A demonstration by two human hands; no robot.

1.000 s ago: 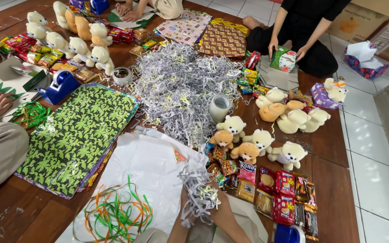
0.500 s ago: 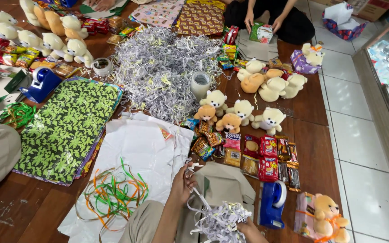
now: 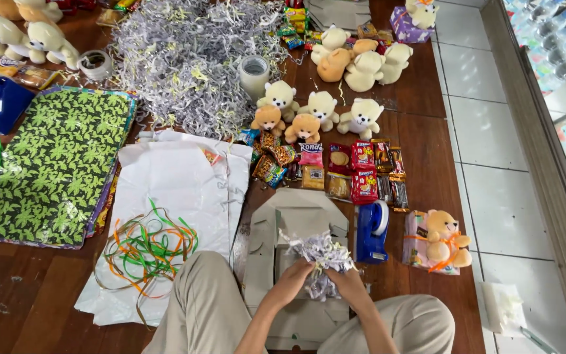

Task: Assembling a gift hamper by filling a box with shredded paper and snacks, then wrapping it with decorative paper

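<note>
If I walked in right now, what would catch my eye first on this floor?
Probably the big heap of shredded paper at the top, pale grey against the dark wood. Right of it, small teddy bears sit above rows of snack packets. At the bottom, the left hand and right hand bunch a wad of paper shreds over a flat grey cardboard box, beside a blue tape dispenser.

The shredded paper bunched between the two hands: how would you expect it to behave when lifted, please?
The shredded paper probably weighs little and stays floppy: thin curled strips sag around the left hand and right hand. Loose strands stick out, so some may drop onto the flat cardboard box.
</note>
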